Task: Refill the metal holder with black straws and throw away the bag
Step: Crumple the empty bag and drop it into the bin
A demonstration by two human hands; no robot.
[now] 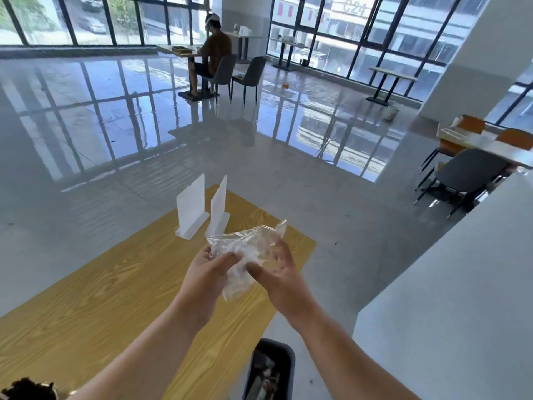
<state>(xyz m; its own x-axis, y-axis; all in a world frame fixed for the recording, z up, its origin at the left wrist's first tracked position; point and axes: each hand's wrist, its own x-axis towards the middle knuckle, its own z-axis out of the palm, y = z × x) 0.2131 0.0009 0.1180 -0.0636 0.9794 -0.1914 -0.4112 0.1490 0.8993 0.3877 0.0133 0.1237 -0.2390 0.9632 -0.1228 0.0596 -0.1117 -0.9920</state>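
A crumpled clear plastic bag (245,249) is held up between both hands above the far right part of the yellow wooden table (101,298). My left hand (206,272) pinches the bag's left side with thumb and fingers. My right hand (279,272) grips its right side, fingers spread over the plastic. At the bottom left corner a bunch of black straws (27,388) shows its ends; the metal holder under it is hidden. A dark bin (271,368) stands on the floor below my right forearm, beside the table's right edge.
Two white upright sign stands (191,210) (219,212) sit at the table's far end. A grey counter (461,284) runs along the right. Chairs and tables (467,174) stand far right, and a person sits at a distant table (215,53).
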